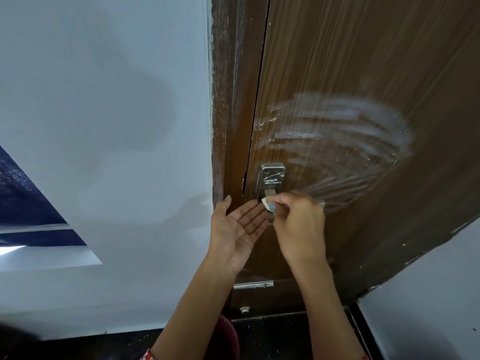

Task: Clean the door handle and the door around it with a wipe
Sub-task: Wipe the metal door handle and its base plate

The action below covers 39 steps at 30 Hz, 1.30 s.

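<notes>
Across the brown wooden door (363, 74), whitish arcing smears spread above and right of the metal handle plate (271, 178). Right hand (301, 229), raised with knuckles toward the camera, fingers curled, pinches a small white wipe (266, 203) against the plate's lower end. Left hand (237, 228) sits just beside, palm up, fingers spread, holding nothing.

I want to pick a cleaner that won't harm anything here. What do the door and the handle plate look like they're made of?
The door looks like brown wood or a wood-grain laminate: fine lengthwise grain lines and a slight sheen; which one, I cannot tell. The handle plate looks like silvery brushed metal, perhaps steel: grey, reflective, with two screw heads and whitish smears.
</notes>
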{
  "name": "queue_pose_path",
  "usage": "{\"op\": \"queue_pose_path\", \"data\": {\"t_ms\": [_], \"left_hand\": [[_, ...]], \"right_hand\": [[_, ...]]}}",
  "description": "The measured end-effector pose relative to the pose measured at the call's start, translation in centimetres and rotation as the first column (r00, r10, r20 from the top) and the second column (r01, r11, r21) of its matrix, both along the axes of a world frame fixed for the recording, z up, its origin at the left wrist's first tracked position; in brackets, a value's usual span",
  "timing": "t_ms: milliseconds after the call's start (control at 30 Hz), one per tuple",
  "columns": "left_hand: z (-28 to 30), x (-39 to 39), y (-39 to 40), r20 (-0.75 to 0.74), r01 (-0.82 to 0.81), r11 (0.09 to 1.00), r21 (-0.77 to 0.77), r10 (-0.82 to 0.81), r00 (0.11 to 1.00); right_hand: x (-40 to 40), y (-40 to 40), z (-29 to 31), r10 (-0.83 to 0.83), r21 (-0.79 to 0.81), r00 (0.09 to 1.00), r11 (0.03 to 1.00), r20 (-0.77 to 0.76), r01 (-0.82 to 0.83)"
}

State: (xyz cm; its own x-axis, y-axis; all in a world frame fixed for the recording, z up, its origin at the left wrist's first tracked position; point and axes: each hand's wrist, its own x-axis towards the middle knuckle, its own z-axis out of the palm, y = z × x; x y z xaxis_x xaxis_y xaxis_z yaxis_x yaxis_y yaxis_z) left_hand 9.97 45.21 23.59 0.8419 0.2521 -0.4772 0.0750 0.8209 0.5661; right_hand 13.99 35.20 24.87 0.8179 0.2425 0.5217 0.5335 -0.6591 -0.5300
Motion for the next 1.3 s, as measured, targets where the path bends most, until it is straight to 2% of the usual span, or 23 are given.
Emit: {"op": "queue_pose_path", "data": {"t_ms": [100, 133, 300, 333, 467, 567, 633, 733, 800, 933, 1067, 1133, 1233, 1300], "left_hand": [[-0.1, 0.1, -0.1, -0.001, -0.006, 1.0, -0.009, 0.006, 1.0], [-0.1, 0.1, -0.2, -0.006, -0.007, 1.0, -0.005, 0.007, 1.0], [0.0, -0.1, -0.3, -0.018, 0.001, 1.0, 0.012, -0.001, 1.0], [0.0, -0.1, -0.3, -0.014, -0.002, 1.0, 0.01, 0.002, 1.0], [-0.2, -0.4, -0.1, 0.005, -0.01, 1.0, 0.009, 0.01, 1.0], [-0.2, -0.5, -0.2, 0.006, -0.019, 1.0, 0.013, 0.019, 1.0], [-0.1, -0.4, -0.2, 0.007, -0.023, 1.0, 0.014, 0.023, 1.0], [-0.1, -0.5, -0.2, 0.017, -0.036, 0.999, 0.016, 0.035, 0.999], [-0.2, -0.5, -0.3, 0.017, -0.04, 0.999, 0.026, 0.039, 0.999], [-0.2, -0.4, -0.6, 0.01, -0.034, 0.999, 0.042, 0.033, 0.999], [-0.1, -0.3, -0.7, 0.012, -0.04, 0.997, 0.059, 0.039, 0.999], [-0.1, -0.4, -0.7, 0.008, -0.045, 0.996, 0.071, 0.044, 0.999], [0.0, -0.3, -0.7, 0.003, -0.052, 0.995, 0.083, 0.052, 0.999], [0.1, -0.3, -0.7, 0.001, -0.05, 0.995, 0.082, 0.05, 0.999]], "right_hand": [[0.6, 0.3, 0.4, -0.105, 0.293, 0.991, 0.953, 0.086, 0.076], [0.9, 0.9, 0.1, -0.115, 0.319, 0.986, 0.945, 0.122, 0.07], [2.0, 2.6, -1.8, 0.044, 0.089, 0.973, 0.994, 0.226, -0.066], [2.2, 2.4, -1.9, 0.029, 0.095, 0.975, 0.994, 0.22, -0.051], [2.7, 2.4, -1.7, -0.105, 0.306, 0.966, 0.952, 0.235, 0.029], [2.5, 3.2, -2.1, 0.004, 0.209, 0.954, 0.975, 0.3, -0.069], [2.5, 2.7, -2.4, 0.025, 0.154, 0.965, 0.986, 0.262, -0.068], [3.0, 1.8, -2.0, -0.1, 0.301, 0.968, 0.953, 0.229, 0.027], [3.1, 2.1, -1.8, -0.128, 0.368, 0.957, 0.929, 0.26, 0.024], [2.7, 2.3, -3.1, 0.012, 0.225, 0.954, 0.971, 0.301, -0.083], [3.2, 2.1, -2.3, -0.103, 0.462, 0.972, 0.887, 0.211, -0.007], [3.3, 3.1, -1.6, -0.096, 0.415, 0.958, 0.91, 0.271, -0.026], [3.5, 4.0, -1.3, 0.038, 0.159, 0.918, 0.981, 0.396, -0.109], [3.7, 3.5, -1.1, 0.054, 0.083, 0.913, 0.992, 0.404, -0.095]]}}
